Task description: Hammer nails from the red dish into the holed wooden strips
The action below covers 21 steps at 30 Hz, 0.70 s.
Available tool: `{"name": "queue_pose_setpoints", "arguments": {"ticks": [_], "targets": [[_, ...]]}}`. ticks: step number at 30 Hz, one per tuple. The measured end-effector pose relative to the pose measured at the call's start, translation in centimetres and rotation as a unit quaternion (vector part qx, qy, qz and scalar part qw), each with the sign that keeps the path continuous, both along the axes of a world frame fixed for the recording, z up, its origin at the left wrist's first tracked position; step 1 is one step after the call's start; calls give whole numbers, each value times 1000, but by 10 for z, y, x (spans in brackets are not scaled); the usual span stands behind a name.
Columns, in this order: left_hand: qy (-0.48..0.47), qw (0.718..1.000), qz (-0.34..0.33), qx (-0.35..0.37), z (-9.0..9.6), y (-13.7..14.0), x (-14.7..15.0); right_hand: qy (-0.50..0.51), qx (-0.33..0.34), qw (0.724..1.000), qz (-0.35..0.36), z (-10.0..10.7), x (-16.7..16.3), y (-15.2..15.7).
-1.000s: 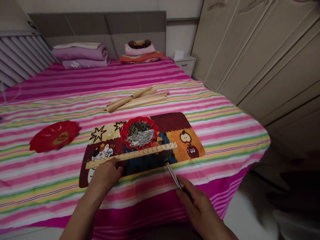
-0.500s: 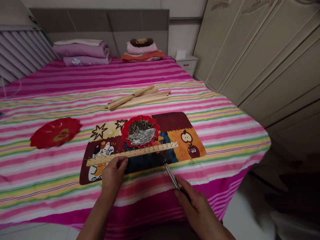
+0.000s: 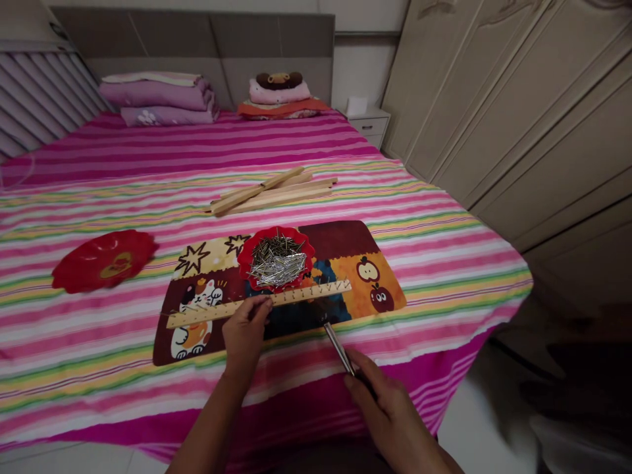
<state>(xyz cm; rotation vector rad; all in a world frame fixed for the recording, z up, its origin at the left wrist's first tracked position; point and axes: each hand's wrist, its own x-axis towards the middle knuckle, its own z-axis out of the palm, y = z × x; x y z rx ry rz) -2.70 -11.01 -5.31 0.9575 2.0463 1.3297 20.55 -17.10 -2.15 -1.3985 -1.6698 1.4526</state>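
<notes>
A narrow wooden strip (image 3: 296, 295) set with a row of nails lies across a patterned mat (image 3: 340, 247). My left hand (image 3: 244, 329) is at the strip's near edge, thumb and fingertips pinched together; anything between them is too small to make out. In my right hand (image 3: 390, 401) is a slim silver metal tool (image 3: 338, 347), its far end pointing toward the mat's front edge, apart from the strip. Just behind the strip, a red scalloped dish (image 3: 243, 262) holds many loose nails (image 3: 277, 260), some dark and some bright silver.
Several wooden strips (image 3: 276, 191) lie piled on the striped bedspread (image 3: 434, 243) beyond the mat. A red plate (image 3: 89, 266) is on the left. Folded bedding (image 3: 158, 99) sits by the headboard (image 3: 172, 39), and a wardrobe (image 3: 513, 112) stands along the right.
My left hand has shifted right along the wooden strip, toward the dish of nails. My right hand and its tool have hardly moved. The view has tilted slightly.
</notes>
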Motion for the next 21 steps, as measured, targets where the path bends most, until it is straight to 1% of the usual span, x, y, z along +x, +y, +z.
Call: {"name": "queue_pose_setpoints", "arguments": {"ticks": [5, 8, 11, 14, 18, 21], "targets": [[0, 1000, 11, 11, -3, 2, 2, 1, -1, 1000, 0, -1, -1, -1], [-9, 1000, 13, 21, -5, 2, 3, 5, 11, 1000, -8, 1, -2, -1], [7, 1000, 12, 12, -10, 2, 3, 1, 22, 1000, -19, 5, -4, -1], [64, 998, -3, 14, -16, 3, 2, 4, 27, 1000, -4, 13, -8, 3], [165, 983, -50, 68, -23, 3, 0, 15, 32, 999, 29, 22, -19, 14], [212, 971, -68, 91, -27, 3, -1, 19, 55, 997, 52, 25, -32, 23]]}}
